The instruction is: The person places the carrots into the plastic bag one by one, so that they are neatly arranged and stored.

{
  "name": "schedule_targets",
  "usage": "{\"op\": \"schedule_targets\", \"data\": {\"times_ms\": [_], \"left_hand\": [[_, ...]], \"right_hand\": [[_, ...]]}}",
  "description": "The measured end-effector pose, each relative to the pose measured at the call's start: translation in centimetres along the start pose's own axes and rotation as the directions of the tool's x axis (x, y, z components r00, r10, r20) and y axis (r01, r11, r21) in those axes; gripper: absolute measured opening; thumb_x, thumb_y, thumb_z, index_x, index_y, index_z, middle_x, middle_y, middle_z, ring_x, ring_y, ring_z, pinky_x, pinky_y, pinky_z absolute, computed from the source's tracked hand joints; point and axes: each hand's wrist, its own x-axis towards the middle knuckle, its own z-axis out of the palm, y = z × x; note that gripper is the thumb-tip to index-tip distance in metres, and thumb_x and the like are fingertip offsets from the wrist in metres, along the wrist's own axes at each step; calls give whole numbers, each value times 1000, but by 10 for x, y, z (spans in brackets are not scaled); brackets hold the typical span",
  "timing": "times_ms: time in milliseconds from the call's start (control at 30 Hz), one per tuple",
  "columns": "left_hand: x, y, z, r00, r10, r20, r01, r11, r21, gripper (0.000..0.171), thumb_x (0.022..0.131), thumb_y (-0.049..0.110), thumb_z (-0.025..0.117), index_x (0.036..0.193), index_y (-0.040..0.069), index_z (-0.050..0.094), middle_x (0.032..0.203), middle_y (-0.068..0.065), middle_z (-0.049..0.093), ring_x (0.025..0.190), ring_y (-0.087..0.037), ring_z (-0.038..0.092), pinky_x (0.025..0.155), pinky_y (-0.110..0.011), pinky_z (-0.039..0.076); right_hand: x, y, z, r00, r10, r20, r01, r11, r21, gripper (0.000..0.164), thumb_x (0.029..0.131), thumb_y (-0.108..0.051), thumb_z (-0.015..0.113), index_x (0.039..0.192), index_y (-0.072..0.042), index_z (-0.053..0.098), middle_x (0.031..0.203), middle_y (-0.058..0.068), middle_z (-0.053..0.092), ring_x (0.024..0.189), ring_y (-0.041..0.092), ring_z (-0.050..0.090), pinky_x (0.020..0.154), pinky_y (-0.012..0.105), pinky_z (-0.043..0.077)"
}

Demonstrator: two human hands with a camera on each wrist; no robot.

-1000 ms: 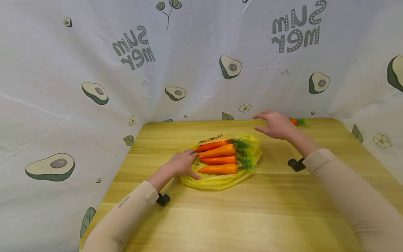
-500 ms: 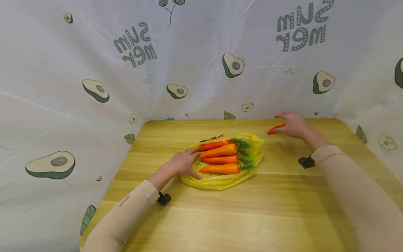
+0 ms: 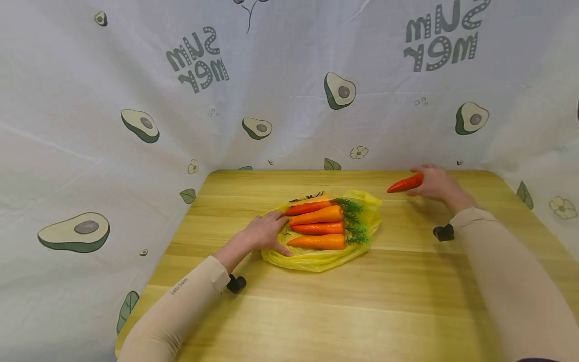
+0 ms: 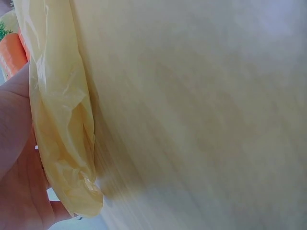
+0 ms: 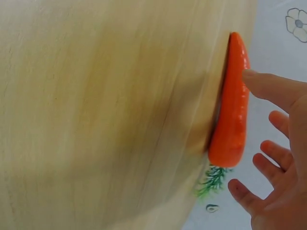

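A yellow plastic bag [image 3: 316,265] lies mid-table, with several orange and red carrots [image 3: 316,215] side by side at its mouth, green tops to the right. My left hand [image 3: 264,232] rests at the bag's left edge, thumb and fingers spread apart near the carrot tips. In the left wrist view the crumpled bag film [image 4: 62,120] hides part of those fingers. Toward the back right, my right hand [image 3: 436,184] is around the thick end of another red carrot [image 3: 404,184]. In the right wrist view, the thumb overlaps this carrot [image 5: 233,105] while the other fingers spread loosely beyond it.
The wooden table [image 3: 316,311] ends at the back against a white curtain [image 3: 289,90] printed with avocados. A small black device [image 3: 443,233] shows at the right wrist and a similar one [image 3: 236,283] at the left.
My right hand has moved right, to the far red carrot, and then along it toward its leafy end, uncovering more of its body. My left hand stays at the bag.
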Motion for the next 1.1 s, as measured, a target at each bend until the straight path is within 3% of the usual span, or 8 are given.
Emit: {"op": "schedule_targets", "data": {"times_ms": [267,467,900,1100], "left_hand": [[1,0,-1,1000,8,-3,-8,1000,-3,111,72,75,73,158,17,34,164,-7,30,151,-28,29,116,-60,32],[0,0,-1,1000,7,-1,-7,1000,-11,111,72,74,74,159,17,33,165,-8,29,151,-28,29,116,-61,31],[-1,-2,-1,1000,14,-10,-13,1000,3,111,72,74,74,158,16,34,164,-8,31,151,-28,30,115,-60,33],[-1,-2,-1,1000,17,-11,-18,1000,-11,111,72,74,74,158,16,35,164,-9,31,150,-29,31,115,-61,33]], "right_hand": [[0,8,2,999,26,45,-23,999,-49,86,83,-32,78,149,6,37,152,42,19,134,62,22,106,77,25],[-2,13,6,994,42,100,-34,996,-86,92,82,-30,76,152,6,30,152,41,20,132,62,22,101,81,26],[-9,19,3,999,13,53,-8,996,-86,62,80,-1,62,139,11,47,133,39,31,117,56,35,95,75,33],[-15,22,9,998,-36,50,41,993,-108,46,86,3,55,131,10,58,122,37,47,104,48,47,94,67,41]]}}
